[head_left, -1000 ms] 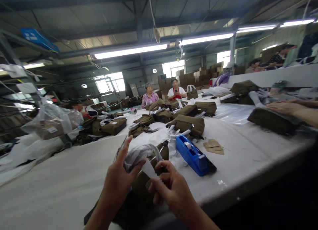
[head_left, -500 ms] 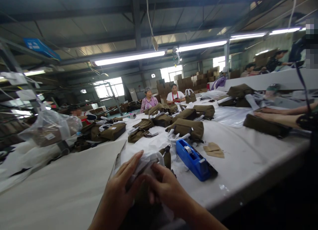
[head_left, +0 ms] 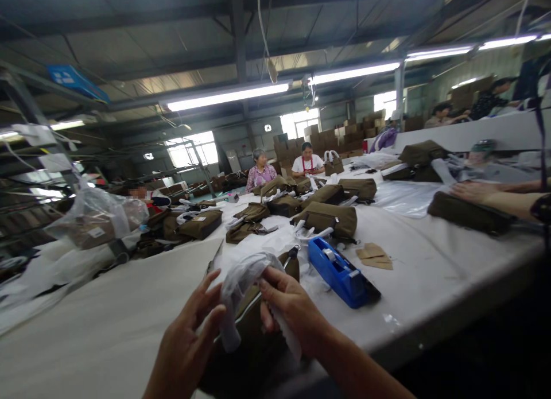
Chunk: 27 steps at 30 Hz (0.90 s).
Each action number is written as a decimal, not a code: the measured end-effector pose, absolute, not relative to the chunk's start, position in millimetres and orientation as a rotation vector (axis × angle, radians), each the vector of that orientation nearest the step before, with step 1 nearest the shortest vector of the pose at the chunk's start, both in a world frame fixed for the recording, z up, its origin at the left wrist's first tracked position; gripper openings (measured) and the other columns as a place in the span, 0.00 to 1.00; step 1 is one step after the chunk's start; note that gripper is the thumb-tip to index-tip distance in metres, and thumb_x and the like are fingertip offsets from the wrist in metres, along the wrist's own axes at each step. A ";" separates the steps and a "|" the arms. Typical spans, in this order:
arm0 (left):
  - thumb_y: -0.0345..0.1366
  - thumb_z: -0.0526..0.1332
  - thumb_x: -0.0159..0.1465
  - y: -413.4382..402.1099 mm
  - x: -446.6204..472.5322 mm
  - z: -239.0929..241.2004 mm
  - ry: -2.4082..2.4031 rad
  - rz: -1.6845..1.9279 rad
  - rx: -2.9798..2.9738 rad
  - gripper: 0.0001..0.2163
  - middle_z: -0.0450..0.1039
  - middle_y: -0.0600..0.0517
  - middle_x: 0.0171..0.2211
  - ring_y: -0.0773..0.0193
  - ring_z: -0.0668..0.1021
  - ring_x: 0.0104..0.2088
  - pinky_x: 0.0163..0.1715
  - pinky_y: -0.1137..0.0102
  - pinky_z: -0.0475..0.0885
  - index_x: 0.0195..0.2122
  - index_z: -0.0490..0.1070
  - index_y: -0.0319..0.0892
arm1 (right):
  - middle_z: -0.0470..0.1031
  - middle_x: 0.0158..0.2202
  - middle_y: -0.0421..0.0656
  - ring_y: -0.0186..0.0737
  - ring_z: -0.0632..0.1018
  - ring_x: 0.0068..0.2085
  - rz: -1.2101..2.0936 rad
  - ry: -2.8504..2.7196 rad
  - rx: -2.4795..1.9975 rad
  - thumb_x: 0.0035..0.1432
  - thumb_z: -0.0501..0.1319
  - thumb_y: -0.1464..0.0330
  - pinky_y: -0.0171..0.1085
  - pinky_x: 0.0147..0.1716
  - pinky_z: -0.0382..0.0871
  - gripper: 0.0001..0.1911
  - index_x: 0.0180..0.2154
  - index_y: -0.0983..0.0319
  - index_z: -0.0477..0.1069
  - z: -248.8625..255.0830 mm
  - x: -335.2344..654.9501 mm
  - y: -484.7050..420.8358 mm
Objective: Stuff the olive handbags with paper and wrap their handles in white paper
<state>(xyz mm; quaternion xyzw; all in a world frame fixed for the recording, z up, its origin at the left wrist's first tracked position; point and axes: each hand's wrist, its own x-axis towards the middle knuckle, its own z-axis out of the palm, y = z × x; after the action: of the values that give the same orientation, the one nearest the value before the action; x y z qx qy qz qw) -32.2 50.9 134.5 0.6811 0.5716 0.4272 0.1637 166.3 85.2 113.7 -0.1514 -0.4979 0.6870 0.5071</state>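
Note:
An olive-brown handbag (head_left: 241, 361) stands in front of me at the table's near side, its lower part dark in shadow. Its arched handle (head_left: 243, 272) is wrapped in thin white paper or film, with a loose end hanging on the right. My right hand (head_left: 295, 310) pinches the wrapping at the right of the arch. On the other side my left hand (head_left: 189, 330) has its fingers apart, close to the arch without gripping it. A blue tape dispenser (head_left: 340, 272) stands just right of the bag.
Several olive handbags (head_left: 327, 220) lie across the white table (head_left: 430, 272). Brown paper pieces (head_left: 374, 255) are beyond the dispenser. A clear plastic bag (head_left: 101, 215) holds a parcel on the left. A co-worker's hands (head_left: 482, 193) touch a bag at right; more people sit behind.
My left hand has come off the wrapping and moved left, its fingers spreading. The wrapped arch now shows more fully. My right hand keeps its pinch. The co-worker's hands at right shifted slightly.

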 end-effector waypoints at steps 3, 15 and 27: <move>0.59 0.63 0.59 63.8 -15.1 155.8 1.709 1.207 2.068 0.33 0.79 0.44 0.52 0.49 0.83 0.48 0.47 0.59 0.80 0.59 0.69 0.44 | 0.70 0.20 0.34 0.29 0.69 0.16 1.528 -1.312 -0.453 0.64 0.62 0.53 0.25 0.14 0.57 0.23 0.53 0.61 0.68 112.4 166.2 85.8; 0.42 0.63 0.66 77.7 -6.4 142.1 1.449 1.635 2.633 0.15 0.81 0.51 0.50 0.59 0.84 0.46 0.48 0.73 0.79 0.53 0.77 0.49 | 0.75 0.30 0.39 0.29 0.72 0.16 1.490 -1.363 -0.549 0.61 0.62 0.46 0.26 0.12 0.58 0.27 0.52 0.58 0.66 102.3 171.3 85.5; 0.53 0.61 0.67 56.1 -2.7 154.6 1.228 1.369 1.625 0.18 0.69 0.47 0.63 0.46 0.74 0.60 0.47 0.69 0.80 0.43 0.82 0.44 | 0.67 0.26 0.34 0.22 0.63 0.17 1.412 -1.024 -0.329 0.62 0.64 0.50 0.24 0.14 0.55 0.22 0.42 0.62 0.65 92.3 140.0 89.6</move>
<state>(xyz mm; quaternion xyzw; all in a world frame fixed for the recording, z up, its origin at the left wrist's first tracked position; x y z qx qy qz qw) -2.7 56.1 154.6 0.6234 0.4710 0.5251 0.3372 140.0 89.6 92.3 -0.1437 -0.4475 0.6169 0.6313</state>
